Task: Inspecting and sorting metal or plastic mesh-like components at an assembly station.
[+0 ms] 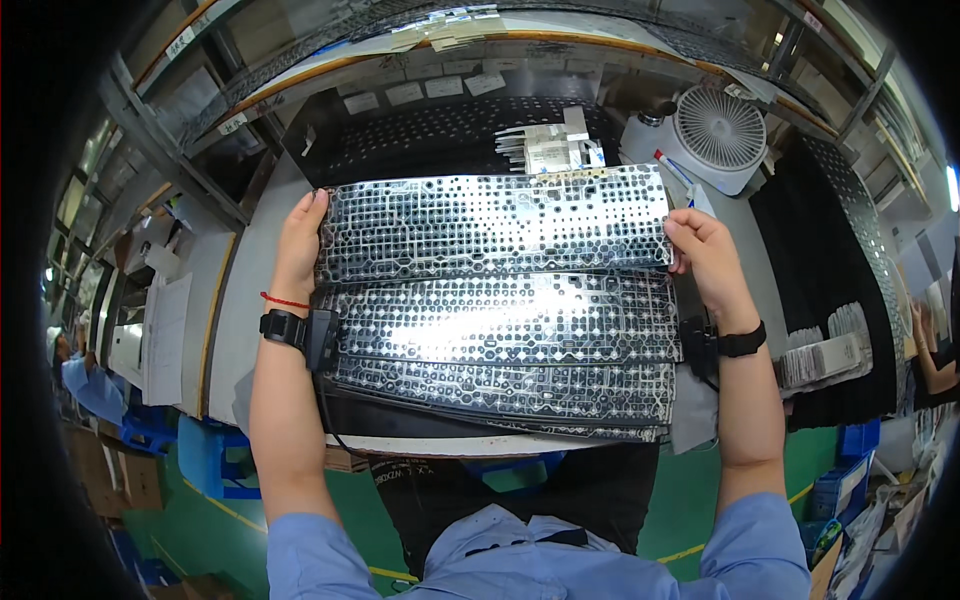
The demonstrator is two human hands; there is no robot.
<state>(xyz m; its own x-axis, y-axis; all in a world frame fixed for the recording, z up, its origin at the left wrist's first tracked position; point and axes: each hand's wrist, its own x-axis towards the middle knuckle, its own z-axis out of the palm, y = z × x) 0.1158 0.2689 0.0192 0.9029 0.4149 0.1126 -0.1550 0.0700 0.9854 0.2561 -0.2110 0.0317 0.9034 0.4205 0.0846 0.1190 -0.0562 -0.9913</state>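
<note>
A long, shiny black-and-silver keyboard circuit sheet (490, 230) stretches crosswise between my hands. My left hand (300, 240) pinches its left end, thumb near the upper corner. Its right end is in my right hand (706, 250), with the thumb on top and the fingertips hidden behind the edge. Below it, nearer to me, similar circuit sheets (505, 388) lie overlapped in a fanned stack on the worktable. The held sheet overlaps the far edge of that stack; whether it touches the stack, I cannot tell.
Beyond the sheets, white and silvery strips (558, 150) lie on a black perforated surface (400, 140). A white fan (722, 135) and a red-capped marker (672, 165) sit at the back right. White pieces (826, 355) rest on black cloth at right. A shelf rail (480, 45) spans the back.
</note>
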